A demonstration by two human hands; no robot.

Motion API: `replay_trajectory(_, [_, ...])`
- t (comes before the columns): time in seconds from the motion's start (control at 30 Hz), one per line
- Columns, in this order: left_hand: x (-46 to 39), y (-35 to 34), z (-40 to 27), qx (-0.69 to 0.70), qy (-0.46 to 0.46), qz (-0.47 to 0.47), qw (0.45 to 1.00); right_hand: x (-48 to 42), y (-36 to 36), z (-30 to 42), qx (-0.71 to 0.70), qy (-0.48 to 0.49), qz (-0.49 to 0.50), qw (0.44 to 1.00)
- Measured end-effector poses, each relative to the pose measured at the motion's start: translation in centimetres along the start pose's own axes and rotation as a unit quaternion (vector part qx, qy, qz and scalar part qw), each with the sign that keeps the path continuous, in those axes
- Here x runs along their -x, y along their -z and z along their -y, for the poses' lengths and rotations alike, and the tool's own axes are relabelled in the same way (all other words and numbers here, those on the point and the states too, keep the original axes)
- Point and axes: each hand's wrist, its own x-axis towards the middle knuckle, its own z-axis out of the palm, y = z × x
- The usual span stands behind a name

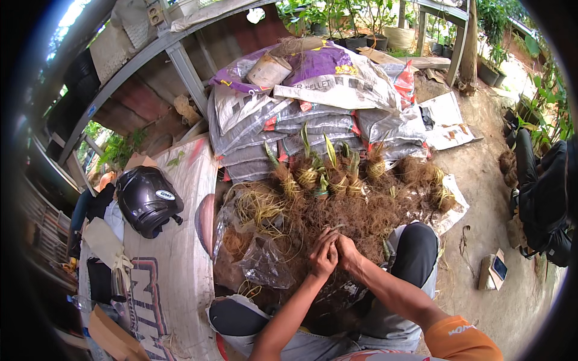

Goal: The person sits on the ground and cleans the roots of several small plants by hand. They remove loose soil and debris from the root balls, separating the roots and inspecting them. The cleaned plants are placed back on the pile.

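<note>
My left hand (324, 257) and my right hand (347, 250) meet above a heap of brown coir fibre (361, 221). Their fingers close together around a small plant, mostly hidden by the hands; a slim leaf (339, 225) shows at the fingertips. Beyond them stand several snake plants (331, 151) with root balls wrapped in coir and bound with yellowish twine (338, 184). More wrapped balls (442, 197) lie at the right of the heap. Left of the heap are loose yellowish strands (259, 207) and a clear plastic bag (266, 261).
Stacked grey sacks (253, 155) rise behind the plants, with a rusty can (269, 70) on top. A black helmet (149, 201) sits on the board (189, 252) at left. At right are a phone (499, 268) on a block and a black backpack (544, 203).
</note>
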Motion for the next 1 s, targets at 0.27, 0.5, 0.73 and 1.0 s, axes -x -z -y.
replay_trajectory(0.27, [-0.5,0.2,-0.7,-0.075,-0.008,0.049,0.996,-0.3,0.8,0.2,0.000,0.042,0.008,0.999])
replay_trajectory(0.5, [0.9,-0.1,-0.2,-0.109,0.013,0.075,0.991,-1.2,1.8,-0.3,0.168,0.088,0.058,0.980])
replay_trajectory(0.73, [-1.2,-1.1,-1.7,-0.029,0.235,0.038,0.971,0.6,-1.6,2.6,0.025,0.183,-0.029,0.982])
replay_trajectory(1.0, [-2.5,-0.9,-3.2,0.108,0.330,0.000,0.938,0.6,-1.8,1.8,0.076,0.236,0.004,0.969])
